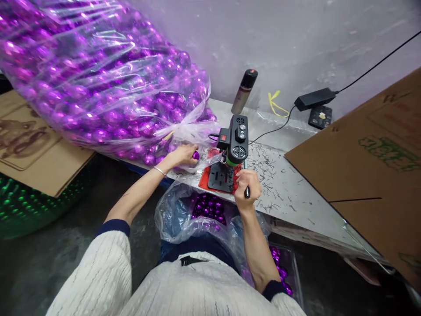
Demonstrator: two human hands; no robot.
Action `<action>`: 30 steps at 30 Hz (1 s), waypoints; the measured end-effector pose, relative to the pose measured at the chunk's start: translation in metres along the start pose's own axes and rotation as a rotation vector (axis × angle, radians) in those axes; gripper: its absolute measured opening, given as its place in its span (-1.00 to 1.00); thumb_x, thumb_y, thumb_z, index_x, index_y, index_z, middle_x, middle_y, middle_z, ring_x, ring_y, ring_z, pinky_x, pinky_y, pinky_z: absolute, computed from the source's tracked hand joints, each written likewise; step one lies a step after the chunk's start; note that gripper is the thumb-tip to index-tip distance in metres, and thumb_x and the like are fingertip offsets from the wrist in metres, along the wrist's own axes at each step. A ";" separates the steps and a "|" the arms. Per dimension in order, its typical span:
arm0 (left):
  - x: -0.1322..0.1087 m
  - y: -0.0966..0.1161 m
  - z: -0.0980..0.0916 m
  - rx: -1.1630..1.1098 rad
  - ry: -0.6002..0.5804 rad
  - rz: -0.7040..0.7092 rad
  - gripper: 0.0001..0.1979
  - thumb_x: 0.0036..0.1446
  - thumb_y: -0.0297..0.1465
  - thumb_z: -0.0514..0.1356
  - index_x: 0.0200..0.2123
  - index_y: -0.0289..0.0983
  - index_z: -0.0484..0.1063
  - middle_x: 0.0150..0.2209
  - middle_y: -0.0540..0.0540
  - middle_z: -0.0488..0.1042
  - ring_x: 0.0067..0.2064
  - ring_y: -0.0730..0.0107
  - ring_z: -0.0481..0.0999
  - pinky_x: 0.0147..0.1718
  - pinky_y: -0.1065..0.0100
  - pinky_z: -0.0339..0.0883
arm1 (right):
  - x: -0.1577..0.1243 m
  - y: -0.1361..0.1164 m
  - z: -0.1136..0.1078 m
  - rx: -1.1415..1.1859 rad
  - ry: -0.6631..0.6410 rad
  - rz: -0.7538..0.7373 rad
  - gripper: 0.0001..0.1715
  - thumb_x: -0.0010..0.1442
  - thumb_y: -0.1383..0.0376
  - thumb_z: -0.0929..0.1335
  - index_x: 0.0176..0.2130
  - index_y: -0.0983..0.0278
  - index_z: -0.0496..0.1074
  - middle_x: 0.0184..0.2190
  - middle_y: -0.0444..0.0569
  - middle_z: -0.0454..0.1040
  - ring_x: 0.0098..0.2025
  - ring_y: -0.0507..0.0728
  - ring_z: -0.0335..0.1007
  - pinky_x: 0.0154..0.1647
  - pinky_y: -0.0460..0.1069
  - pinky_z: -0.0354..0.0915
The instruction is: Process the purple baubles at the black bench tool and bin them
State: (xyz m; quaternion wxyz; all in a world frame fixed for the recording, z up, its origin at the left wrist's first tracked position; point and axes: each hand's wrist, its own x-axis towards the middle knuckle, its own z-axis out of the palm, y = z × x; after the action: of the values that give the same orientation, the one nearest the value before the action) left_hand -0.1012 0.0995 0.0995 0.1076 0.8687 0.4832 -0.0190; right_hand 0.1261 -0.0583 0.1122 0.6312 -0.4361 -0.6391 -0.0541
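Observation:
My left hand (184, 155) grips a shiny purple ball (196, 155) at the mouth of a big clear plastic bag (131, 83) full of similar balls. Closed round the black-tipped lever handle (247, 192) of a small black bench press-like machine (237, 139) is my right hand (247, 186). The machine has round vents, knobs and a red switch. Its slotted black base plate (221, 177) stands on a red mat (204, 177). Below the table edge, an open clear bag (171, 215) at my lap holds more purple balls (208, 208).
Small dark slivers (268, 175) litter the white table (302, 197). A spray can (244, 91), yellow tie (276, 105) and black power adapter (315, 99) lie behind the machine. Cardboard boxes (371, 158) stand at right. A tray (294, 272) of purple balls sits low right.

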 end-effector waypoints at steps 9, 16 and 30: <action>-0.055 0.031 0.037 -1.576 0.276 -0.182 -0.26 0.15 0.20 0.18 0.13 -0.28 0.39 -0.03 -0.23 0.61 -0.19 0.26 0.65 -0.22 0.30 0.53 | 0.034 -0.011 -0.006 -0.100 -0.017 0.059 -0.68 0.35 0.35 0.26 -0.46 0.21 0.35 -0.52 -0.14 0.46 -0.45 0.03 0.43 -0.36 -0.02 0.28; -0.077 0.096 0.084 -1.834 0.315 -0.259 -0.35 0.14 0.16 0.23 0.06 -0.23 0.44 0.00 -0.19 0.60 0.01 0.16 0.62 -0.01 0.14 0.54 | 0.042 -0.013 -0.009 -0.174 0.002 0.051 -0.73 0.35 0.26 0.32 -0.42 0.20 0.35 -0.48 -0.14 0.48 -0.42 0.03 0.44 -0.34 -0.02 0.32; -0.033 0.110 0.120 -0.762 0.565 -0.042 -0.34 0.13 -0.04 0.36 0.21 -0.22 0.40 0.01 -0.24 0.59 0.08 0.04 0.54 0.18 0.00 0.31 | 0.032 -0.011 -0.011 -0.146 -0.099 0.021 -0.71 0.38 0.33 0.23 -0.41 0.21 0.33 -0.47 -0.09 0.47 -0.39 0.04 0.42 -0.33 -0.01 0.31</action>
State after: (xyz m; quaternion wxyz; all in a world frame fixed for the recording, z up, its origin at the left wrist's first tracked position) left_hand -0.0179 -0.0090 0.0057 0.2828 0.7285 0.4834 0.3945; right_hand 0.1337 -0.0562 0.1473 0.5659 -0.4897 -0.6594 -0.0726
